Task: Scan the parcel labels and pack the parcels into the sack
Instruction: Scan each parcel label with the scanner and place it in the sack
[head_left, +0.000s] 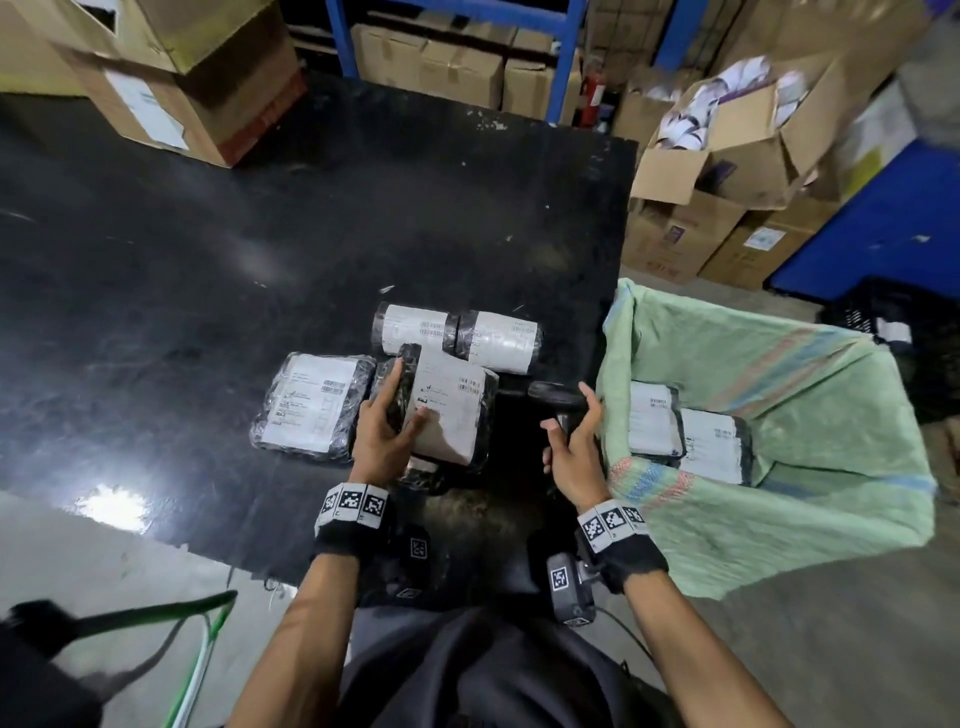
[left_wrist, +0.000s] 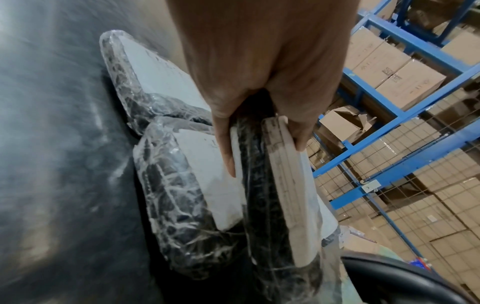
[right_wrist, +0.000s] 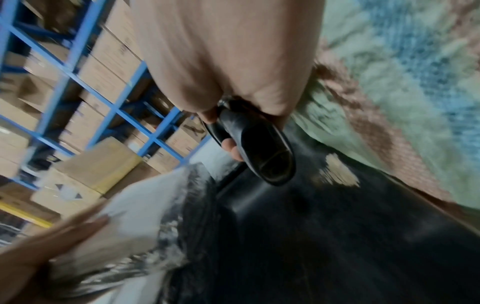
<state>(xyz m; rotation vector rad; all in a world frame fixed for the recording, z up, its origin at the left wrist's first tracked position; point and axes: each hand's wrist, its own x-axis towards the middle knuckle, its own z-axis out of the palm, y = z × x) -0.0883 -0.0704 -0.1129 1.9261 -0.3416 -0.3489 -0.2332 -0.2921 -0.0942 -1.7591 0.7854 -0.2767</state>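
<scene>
My left hand grips a black plastic-wrapped parcel with a white label, tilted up off the black table; thumb on the label, fingers along its left edge. In the left wrist view the same parcel is pinched edge-on by my left hand. My right hand holds a black handheld scanner, its head beside the parcel; the scanner shows in the right wrist view in my right hand. The green woven sack stands open at the table's right edge with two labelled parcels inside.
Three more wrapped parcels lie on the table: one left of the held one and two behind it. Cardboard boxes sit at the table's far left; blue racking and open cartons stand behind.
</scene>
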